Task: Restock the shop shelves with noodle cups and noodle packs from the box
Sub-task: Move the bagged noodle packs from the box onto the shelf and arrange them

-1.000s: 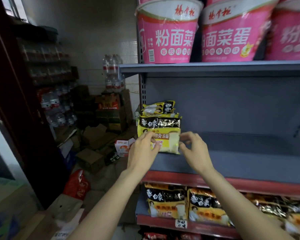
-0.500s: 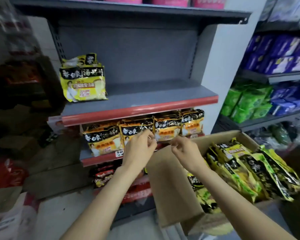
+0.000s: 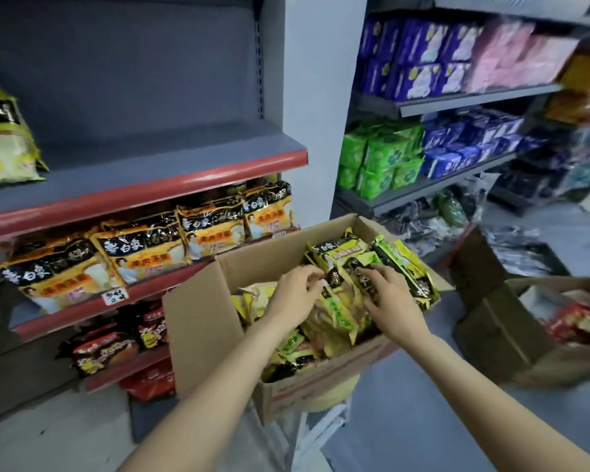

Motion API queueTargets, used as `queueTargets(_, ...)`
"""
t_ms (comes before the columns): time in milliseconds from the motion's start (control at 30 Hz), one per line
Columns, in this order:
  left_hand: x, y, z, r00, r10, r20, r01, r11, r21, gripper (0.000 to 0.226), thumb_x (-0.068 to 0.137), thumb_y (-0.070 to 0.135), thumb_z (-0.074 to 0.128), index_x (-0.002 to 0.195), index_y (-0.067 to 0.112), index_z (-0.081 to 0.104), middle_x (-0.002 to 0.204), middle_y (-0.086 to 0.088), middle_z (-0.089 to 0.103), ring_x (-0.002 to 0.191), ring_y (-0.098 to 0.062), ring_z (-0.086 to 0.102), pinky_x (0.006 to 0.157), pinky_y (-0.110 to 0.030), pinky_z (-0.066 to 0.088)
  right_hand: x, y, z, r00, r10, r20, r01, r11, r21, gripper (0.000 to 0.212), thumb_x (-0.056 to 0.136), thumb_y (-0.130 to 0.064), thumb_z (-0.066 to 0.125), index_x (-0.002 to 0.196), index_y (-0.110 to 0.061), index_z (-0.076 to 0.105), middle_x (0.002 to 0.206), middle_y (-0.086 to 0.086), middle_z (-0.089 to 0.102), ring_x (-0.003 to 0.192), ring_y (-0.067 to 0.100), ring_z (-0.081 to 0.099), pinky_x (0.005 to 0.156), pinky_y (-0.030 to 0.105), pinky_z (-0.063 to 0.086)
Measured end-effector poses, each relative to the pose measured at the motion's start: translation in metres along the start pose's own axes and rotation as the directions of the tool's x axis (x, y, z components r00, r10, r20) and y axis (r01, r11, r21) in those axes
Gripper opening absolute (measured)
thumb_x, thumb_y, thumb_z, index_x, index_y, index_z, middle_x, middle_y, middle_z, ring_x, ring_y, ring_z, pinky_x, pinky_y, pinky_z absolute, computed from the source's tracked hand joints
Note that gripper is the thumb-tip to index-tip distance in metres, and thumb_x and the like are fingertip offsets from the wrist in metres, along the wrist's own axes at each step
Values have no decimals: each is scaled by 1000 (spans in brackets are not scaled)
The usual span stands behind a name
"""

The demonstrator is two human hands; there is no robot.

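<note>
Shelving: the grey shelf unit (image 3: 157,172) with red front edges stood at left; its upper shelf held one yellow noodle pack (image 3: 0,137) at the far left edge, standing upright.
Second shelf: a row of orange noodle packs (image 3: 143,247) stood upright side by side, faces forward, long axes vertical.
Lowest shelf: red and black packs (image 3: 116,342), partly hidden behind the box flap.
Side shelves: blue, pink and green wrapped packets (image 3: 419,59) filled the unit at right.
Box: the open cardboard box (image 3: 201,321) sat beside the shelf unit, flaps up, crammed with yellow-green noodle packs (image 3: 341,308) lying tilted and overlapping, most leaning with their tops toward the far right corner.
Second box: another open carton (image 3: 511,328) on the floor at right held red packets.
Left hand: the left hand (image 3: 295,294) was inside the box, fingers curled onto the packs; whether they gripped one could not be told.
Right hand: the right hand (image 3: 387,298) lay on the packs just beside it, fingers spread and bent over a dark pack top, grip unclear.
</note>
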State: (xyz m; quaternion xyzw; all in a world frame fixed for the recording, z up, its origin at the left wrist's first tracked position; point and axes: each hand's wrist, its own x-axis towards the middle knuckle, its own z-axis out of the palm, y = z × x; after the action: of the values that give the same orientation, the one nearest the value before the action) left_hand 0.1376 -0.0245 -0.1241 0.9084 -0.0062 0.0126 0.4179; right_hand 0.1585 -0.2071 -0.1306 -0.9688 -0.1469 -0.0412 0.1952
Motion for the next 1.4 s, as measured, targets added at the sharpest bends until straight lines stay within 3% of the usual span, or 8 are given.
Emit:
queueTargets(233,41,50,51,987,51,154,-61,996,60,58,98,20,47,148,30,20,156,7,17,138,-14,31,109,-30,29,22,62,-24,999,21,43,-20,999,-32,53,94,-26,50,144,-19,32,143,8,36,132,26,35,104,36,33)
queueTargets(367,61,55,64,982,51,182,-67,994,83,64,94,20,53,148,30,19,154,4,24,142,-15,23,113,-37,28,31,78,-31,988,68,142,-79,994,75,53,95,-27,50,143,-16,30,134,11,44,120,29,47,93,35,40)
queueTargets(567,79,58,70,996,10,-86,1,991,132,27,87,11,64,113,13,64,114,-4,62,108,-20,55,89,-27,40,44,86,-36,986,92,138,-106,990,98,43,89,-18,59,130,-6,51,125,12,60,111,28,57,88,33,45)
queueTargets(700,81,64,62,989,10,-146,-6,1000,24,6,87,9,62,84,12,67,90,-2,66,86,-14,58,79,-28,46,48,83,-42,994,65,84,-79,981,176,37,90,-15,59,126,-10,57,123,7,63,104,22,61,80,25,42)
queueTargets(800,79,72,51,978,42,-205,-51,998,-39,7,87,9,62,82,13,67,87,2,65,82,-8,56,71,-17,40,51,77,-53,998,60,-24,-51,964,259,33,90,-12,58,122,-10,61,118,7,66,103,23,63,81,24,43)
queueTargets(933,75,82,26,954,42,-298,-80,990,-114,9,88,12,60,81,16,64,81,8,61,78,-2,54,68,-15,39,57,64,-73,989,12,-149,40,939,342,32,89,-9,57,118,-20,65,107,-5,69,72,10,63,63,20,42)
queueTargets(1067,68,85,-14,899,37,-437,-89,991,-98,6,88,14,60,85,15,65,89,3,63,81,-5,55,71,-20,42,67,45,-90,975,-50,-216,127,924,360,32,89,-11,59,119,-19,64,114,2,66,105,17,59,85,24,41)
queueTargets(1400,7,53,-149,676,-7,-737,6,1000,-4,8,88,13,60,83,18,62,89,3,62,77,2,52,69,-14,37,96,-83,-89,929,-295,-223,367,809,460,29,87,-5,59,113,-16,68,108,2,70,101,18,62,84,28,45)
